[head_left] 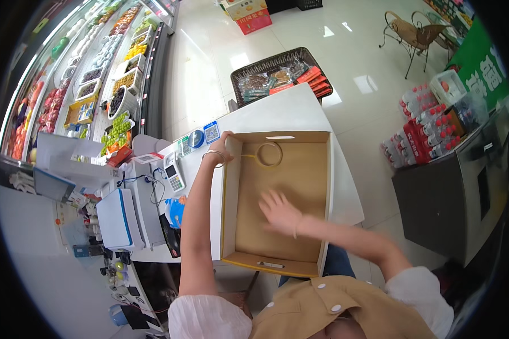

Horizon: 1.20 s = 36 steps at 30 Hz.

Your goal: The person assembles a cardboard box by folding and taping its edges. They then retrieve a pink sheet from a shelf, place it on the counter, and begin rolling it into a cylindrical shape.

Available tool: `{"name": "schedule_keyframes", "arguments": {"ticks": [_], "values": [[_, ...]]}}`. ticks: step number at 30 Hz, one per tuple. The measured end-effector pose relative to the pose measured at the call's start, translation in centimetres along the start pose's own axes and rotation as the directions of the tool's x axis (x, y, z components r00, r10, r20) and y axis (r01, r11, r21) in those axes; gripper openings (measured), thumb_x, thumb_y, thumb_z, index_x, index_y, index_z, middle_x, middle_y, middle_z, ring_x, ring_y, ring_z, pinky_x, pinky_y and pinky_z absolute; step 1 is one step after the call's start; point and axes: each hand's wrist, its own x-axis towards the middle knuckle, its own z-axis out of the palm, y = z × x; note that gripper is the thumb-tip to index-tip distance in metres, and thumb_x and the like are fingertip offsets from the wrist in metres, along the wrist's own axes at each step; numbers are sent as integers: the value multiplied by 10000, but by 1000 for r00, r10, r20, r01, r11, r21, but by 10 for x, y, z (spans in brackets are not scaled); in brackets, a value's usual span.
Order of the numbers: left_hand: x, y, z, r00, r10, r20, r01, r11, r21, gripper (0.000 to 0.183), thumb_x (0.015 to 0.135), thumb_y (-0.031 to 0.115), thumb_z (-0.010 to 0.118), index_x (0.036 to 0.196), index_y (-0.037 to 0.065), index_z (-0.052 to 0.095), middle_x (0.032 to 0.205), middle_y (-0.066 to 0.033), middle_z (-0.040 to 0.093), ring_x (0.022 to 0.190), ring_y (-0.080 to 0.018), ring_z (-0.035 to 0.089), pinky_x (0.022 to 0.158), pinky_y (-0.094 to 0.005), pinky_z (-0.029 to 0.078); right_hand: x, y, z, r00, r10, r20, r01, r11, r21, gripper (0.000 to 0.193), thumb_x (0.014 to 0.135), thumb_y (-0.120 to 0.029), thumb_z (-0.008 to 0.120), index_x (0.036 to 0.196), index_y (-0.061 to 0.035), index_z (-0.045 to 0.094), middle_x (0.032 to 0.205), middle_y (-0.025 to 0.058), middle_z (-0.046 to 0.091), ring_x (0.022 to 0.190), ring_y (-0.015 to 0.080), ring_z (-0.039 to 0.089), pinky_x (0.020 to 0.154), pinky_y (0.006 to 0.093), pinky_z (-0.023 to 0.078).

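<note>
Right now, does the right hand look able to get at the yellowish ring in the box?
Probably yes. The right hand is over the open box, fingers extended, and the yellowish ring shows beyond it. Nothing visible stands between them; the left hand is at the box's far left corner.

Shallow cardboard box, open, on white table, tan ring inside

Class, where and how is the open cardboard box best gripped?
Probably grip the cardboard box through its near slot from the person's side and its far slot from the opposite side: it sits open upward, with these slots cut in opposite end walls.
</note>
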Motion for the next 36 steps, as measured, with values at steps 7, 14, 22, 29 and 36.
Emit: {"name": "schedule_keyframes", "arguments": {"ticks": [7, 14, 22, 29, 36], "values": [[-36, -61, 30, 965, -262, -24, 219, 849, -481, 863, 643, 16, 789, 1348, 214, 331, 835, -114, 610, 682, -215, 641, 537, -369, 579, -72, 14, 5, 829, 432, 354, -322, 887, -330, 995, 687, -477, 782, 1469, -124, 279, 1537, 255, 75, 1371, 521, 151, 978, 701, 293], [-91, -71, 80, 974, -205, -93, 115, 810, -575, 842, 649, -26, 741, 1340, 223, 328, 908, -103, 599, 771, -246, 652, 556, -392, 591, -35, 20, -1, 928, 176, 327, -165, 984, -61, 641, 745, -216, 700, 1256, 86, 457, 1402, 269, 358, 1306, 428, 354, 1026, 466, 391], [-109, -62, 73, 977, -208, -42, 115, 685, -719, 739, 653, -33, 701, 1290, 200, 407, 888, -101, 617, 690, -206, 634, 506, -349, 543, 85, 36, 44, 838, -79, -540, -141, 924, -355, 206, 803, -96, 526, 965, 19, 582, 1072, 174, 548, 1089, 307, 498, 1012, 462, 352], [-120, -54, 68, 952, -307, -16, 182, 605, -775, 671, 638, -70, 665, 1236, 186, 501, 875, -100, 646, 644, -179, 642, 474, -315, 523, 44, 38, 7, 983, -111, -147, 20, 858, -513, 149, 774, -167, 581, 802, -47, 664, 834, 84, 611, 939, 244, 520, 857, 374, 393], [-113, -52, 68, 939, -340, -59, 172, 608, -775, 645, 665, -119, 652, 1234, 169, 550, 923, -102, 672, 751, -186, 661, 541, -334, 559, 35, 45, -18, 960, -162, -227, 45, 893, -447, 168, 748, -207, 612, 709, -63, 689, 691, 41, 602, 858, 206, 515, 803, 350, 388]]}}
